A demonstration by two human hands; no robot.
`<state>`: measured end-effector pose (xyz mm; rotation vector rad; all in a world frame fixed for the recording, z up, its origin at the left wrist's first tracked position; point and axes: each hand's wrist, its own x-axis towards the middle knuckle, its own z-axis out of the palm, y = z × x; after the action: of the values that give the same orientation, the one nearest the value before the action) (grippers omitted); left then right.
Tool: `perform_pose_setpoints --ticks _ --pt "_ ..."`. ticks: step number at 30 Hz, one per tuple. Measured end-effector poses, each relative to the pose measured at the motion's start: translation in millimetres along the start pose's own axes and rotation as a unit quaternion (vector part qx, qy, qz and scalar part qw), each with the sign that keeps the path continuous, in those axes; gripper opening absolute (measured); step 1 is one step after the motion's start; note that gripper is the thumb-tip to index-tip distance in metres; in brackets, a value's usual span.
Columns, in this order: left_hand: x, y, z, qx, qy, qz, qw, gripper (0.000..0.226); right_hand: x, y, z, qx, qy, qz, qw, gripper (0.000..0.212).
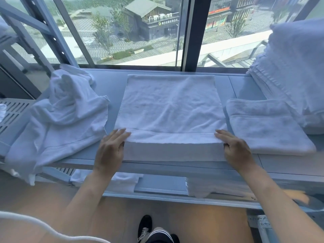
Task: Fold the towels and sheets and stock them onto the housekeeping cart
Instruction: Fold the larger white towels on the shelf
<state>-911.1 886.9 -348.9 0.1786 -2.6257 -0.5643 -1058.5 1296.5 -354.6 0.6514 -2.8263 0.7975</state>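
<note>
1. The counter (112, 85), a grey shelf-top along the window, carries all the linen; its bare middle is best kept for folding.
2. A crumpled pile of unfolded towels (63, 109) sits at the left end, spilling over the front edge; it should be kept off the work.
3. The white towel (170, 107) being folded lies flat at the centre, its near part draped over the front edge.
4. A folded towel (263, 125) lies just beside it to the right, a good match for width.
5. The left hand (109, 149) and right hand (235, 149) pinch the near corners; both should be lifted together, corners squared to the far edge.
</note>
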Motion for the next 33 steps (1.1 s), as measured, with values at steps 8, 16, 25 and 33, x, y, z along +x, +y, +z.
perform_pose_setpoints --ticks 8,16,25,33 --pt "-77.6 -14.6 19.3 -0.012 -0.017 0.002 1.000 0.041 -52.7 6.7 16.1 0.046 -0.010 0.013 0.999 0.070" --pt "-74.4 -16.2 21.8 -0.017 -0.020 0.023 0.999 0.040 -45.2 10.5 14.3 0.041 -0.005 0.010 0.999 0.071" --pt "-35.8 -4.0 -9.5 -0.033 0.031 0.000 0.999 0.036 -23.9 -4.5 -10.4 0.070 0.061 0.019 0.996 0.054" --pt "-109.5 -3.9 9.4 -0.040 -0.015 0.013 0.999 0.044 -57.1 -3.8 -1.5 0.107 0.017 0.043 0.993 0.061"
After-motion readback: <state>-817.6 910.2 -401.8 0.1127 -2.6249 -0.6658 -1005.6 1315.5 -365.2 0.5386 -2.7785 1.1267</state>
